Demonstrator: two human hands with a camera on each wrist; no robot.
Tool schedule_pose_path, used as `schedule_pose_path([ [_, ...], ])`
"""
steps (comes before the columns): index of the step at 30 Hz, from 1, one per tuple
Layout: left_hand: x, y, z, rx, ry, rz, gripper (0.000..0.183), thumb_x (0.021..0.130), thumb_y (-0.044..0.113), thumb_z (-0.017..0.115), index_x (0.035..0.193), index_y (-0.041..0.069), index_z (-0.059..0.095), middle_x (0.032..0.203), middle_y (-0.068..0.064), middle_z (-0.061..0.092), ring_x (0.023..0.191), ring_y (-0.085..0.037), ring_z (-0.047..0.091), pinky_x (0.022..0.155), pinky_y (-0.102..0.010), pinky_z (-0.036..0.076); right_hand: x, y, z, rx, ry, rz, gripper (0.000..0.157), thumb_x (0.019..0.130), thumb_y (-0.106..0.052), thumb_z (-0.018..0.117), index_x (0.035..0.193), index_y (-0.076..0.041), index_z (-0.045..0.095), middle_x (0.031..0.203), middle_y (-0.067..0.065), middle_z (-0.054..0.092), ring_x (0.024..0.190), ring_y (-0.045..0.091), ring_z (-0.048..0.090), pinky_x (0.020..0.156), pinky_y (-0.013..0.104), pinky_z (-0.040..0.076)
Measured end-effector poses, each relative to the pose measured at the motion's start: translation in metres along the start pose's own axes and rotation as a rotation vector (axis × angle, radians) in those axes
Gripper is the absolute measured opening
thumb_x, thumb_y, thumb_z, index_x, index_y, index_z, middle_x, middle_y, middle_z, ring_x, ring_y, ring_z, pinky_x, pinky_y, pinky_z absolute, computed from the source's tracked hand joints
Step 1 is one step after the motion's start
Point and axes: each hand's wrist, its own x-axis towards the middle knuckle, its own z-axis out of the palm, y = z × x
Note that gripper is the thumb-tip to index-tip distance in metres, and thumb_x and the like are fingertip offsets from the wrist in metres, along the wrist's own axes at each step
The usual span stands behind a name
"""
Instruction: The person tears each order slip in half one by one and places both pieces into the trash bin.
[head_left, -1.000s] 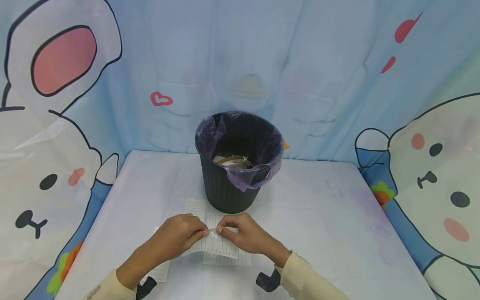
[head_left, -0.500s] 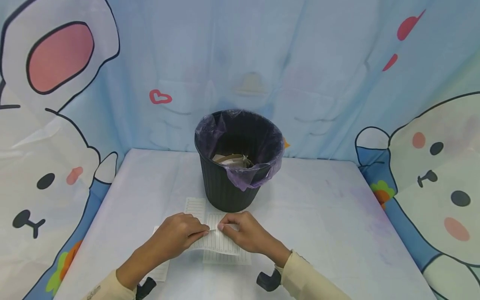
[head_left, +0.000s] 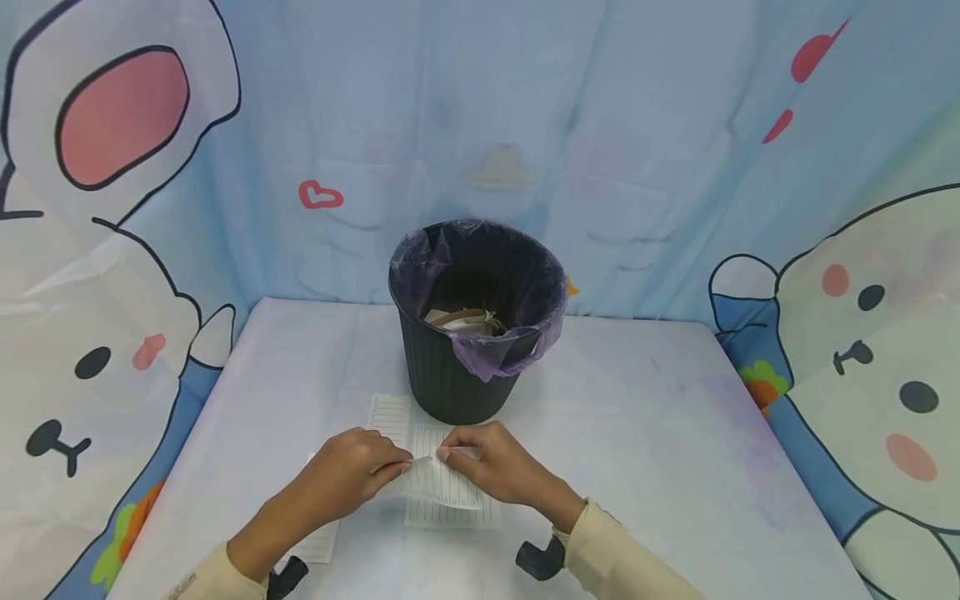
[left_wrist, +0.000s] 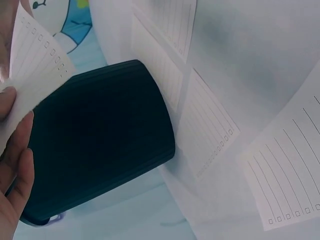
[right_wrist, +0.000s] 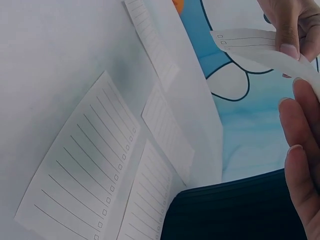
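Both hands hold one sheet of lined paper with checkboxes (head_left: pixel 446 485) above the table, just in front of a black bin. My left hand (head_left: pixel 352 468) pinches its upper edge between thumb and fingers. Close by on the right, my right hand (head_left: pixel 495 463) pinches the same edge, with a small gap between the two sets of fingertips. In the left wrist view the held sheet (left_wrist: pixel 37 62) is bent, its checkbox row along the outer edge. In the right wrist view it curves away from the pinching thumb. Part of the sheet is hidden behind the left fingers.
The bin (head_left: pixel 453 383) has a purple liner (head_left: pixel 487 358) folded over its rim and scraps (head_left: pixel 472 323) inside. Several similar lined sheets lie on the white tabletop (head_left: pixel 637 433), one sheet (head_left: pixel 390 414) beside the bin and another sheet (head_left: pixel 318 543) near the left forearm.
The left fingertips have shifted slightly left, away from the right ones, and the left part of the held sheet now slants more. The right hand stays almost in place.
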Motion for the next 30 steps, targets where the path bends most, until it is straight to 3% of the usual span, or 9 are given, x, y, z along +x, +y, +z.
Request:
schedule_pose_path([
  [4, -0.001, 0.000, 0.000, -0.021, 0.000, -0.002, 0.008, 0.087, 0.015, 0.078, 0.094, 0.012, 0.081, 0.081, 0.006, 0.076, 0.070, -0.003, 0.065, 0.068, -0.023, 0.054, -0.002, -0.002, -0.002, 0.014, 0.002, 0.010, 0.013, 0.096, -0.016, 0.068, 0.094, -0.007, 0.077, 0.090, 0.000, 0.076, 0.079, 0.002, 0.060, 0.077, 0.024, 0.055],
  [12, -0.002, 0.000, -0.002, -0.020, 0.048, 0.029, 0.009, 0.085, 0.014, 0.080, 0.093, 0.012, 0.081, 0.078, 0.007, 0.075, 0.067, -0.002, 0.062, 0.066, -0.022, 0.053, -0.002, -0.005, -0.009, 0.031, 0.003, 0.022, 0.013, 0.097, -0.015, 0.067, 0.094, -0.008, 0.077, 0.083, 0.000, 0.072, 0.064, 0.003, 0.052, 0.056, 0.018, 0.045],
  [19, -0.002, 0.001, -0.003, 0.030, 0.134, 0.091, 0.012, 0.080, 0.012, 0.083, 0.091, 0.012, 0.081, 0.077, 0.007, 0.075, 0.068, -0.004, 0.066, 0.069, -0.026, 0.056, -0.002, -0.005, -0.013, -0.002, 0.031, -0.001, 0.013, 0.097, -0.015, 0.067, 0.097, -0.006, 0.077, 0.087, 0.003, 0.074, 0.064, 0.000, 0.051, 0.058, 0.019, 0.046],
  [30, -0.004, 0.002, -0.002, 0.018, 0.069, 0.039, 0.012, 0.083, 0.014, 0.082, 0.094, 0.012, 0.081, 0.082, 0.006, 0.076, 0.070, -0.004, 0.066, 0.069, -0.024, 0.056, -0.003, -0.004, -0.012, 0.010, -0.001, -0.007, 0.013, 0.097, -0.016, 0.067, 0.095, -0.007, 0.077, 0.082, 0.000, 0.071, 0.067, 0.002, 0.054, 0.060, 0.019, 0.047],
])
